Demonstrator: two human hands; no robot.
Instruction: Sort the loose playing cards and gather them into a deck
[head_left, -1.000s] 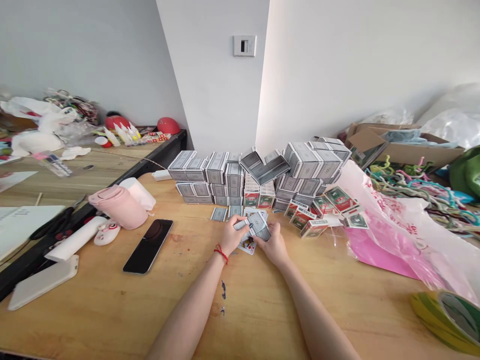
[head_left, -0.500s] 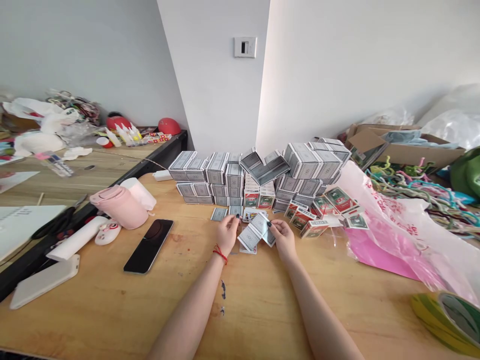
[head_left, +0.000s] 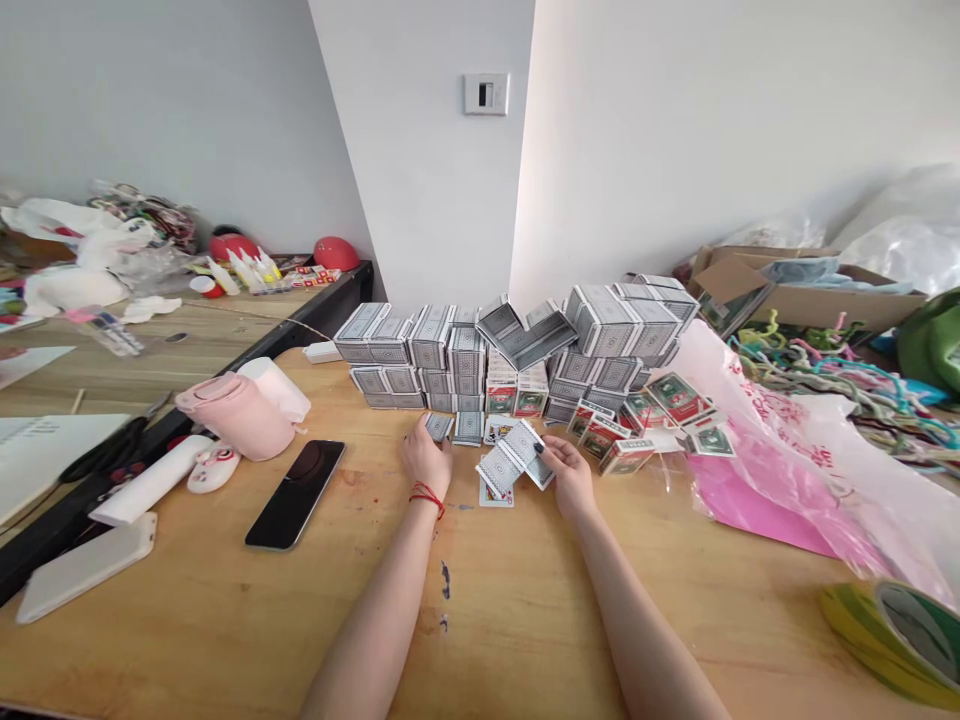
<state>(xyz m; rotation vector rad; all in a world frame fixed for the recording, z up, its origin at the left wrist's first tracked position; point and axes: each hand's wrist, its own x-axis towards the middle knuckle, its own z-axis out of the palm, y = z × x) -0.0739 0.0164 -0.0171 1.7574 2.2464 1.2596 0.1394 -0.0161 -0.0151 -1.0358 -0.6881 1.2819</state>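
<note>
My left hand [head_left: 427,461] has its fingers closed round the near-left edge of a grey-backed playing card [head_left: 440,428]; whether it is one card or a few cannot be told. Pinched in my right hand [head_left: 568,473] are overlapping playing cards [head_left: 504,469], backs up, set at an angle to each other. Under them a face-up card [head_left: 496,494] lies on the table. Another grey-backed card pile [head_left: 469,427] sits just right of my left hand, and a face card [head_left: 498,428] shows behind the held cards.
Behind stand stacked blocks folded from cards [head_left: 465,352], with a tilted open piece [head_left: 529,335] on top. Red-and-green card boxes [head_left: 622,440] lie to the right beside pink plastic [head_left: 757,500]. A phone [head_left: 296,494], pink roll [head_left: 240,415] and yellow tape roll [head_left: 889,640] flank the table.
My left hand has moved left, away from the angled cards, onto the leftmost grey-backed card, which has turned a little. My right hand stays in place with its cards.
</note>
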